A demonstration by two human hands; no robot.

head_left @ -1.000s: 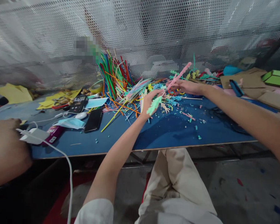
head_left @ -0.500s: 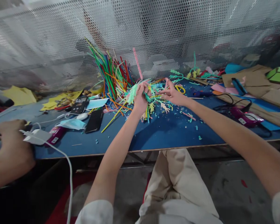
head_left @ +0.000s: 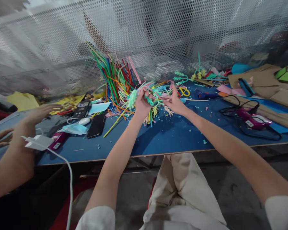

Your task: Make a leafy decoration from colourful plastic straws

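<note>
My left hand is closed around a bunch of fuzzy pipe cleaners, with a mint-green leafy piece sticking out at its left. From the top of that hand a pink pipe cleaner slants up and to the left. To the right, my right hand pinches a thin pink strand with thumb and finger, its index finger raised; the fingertips partly hide it. Below and between the hands lie a yellow-green leafy piece and a pale pink one.
A tall heap of coloured pipe cleaners stands behind on the blue table, against a perforated metal screen. Phone, face mask and white charger lie left, near a co-worker's hand. Right are a purple device and cardboard.
The pink pipe cleaner has swung left and lower. My hands have shifted only slightly. At the left, the co-worker's hand has reached forward and right, toward the yellow paper.
</note>
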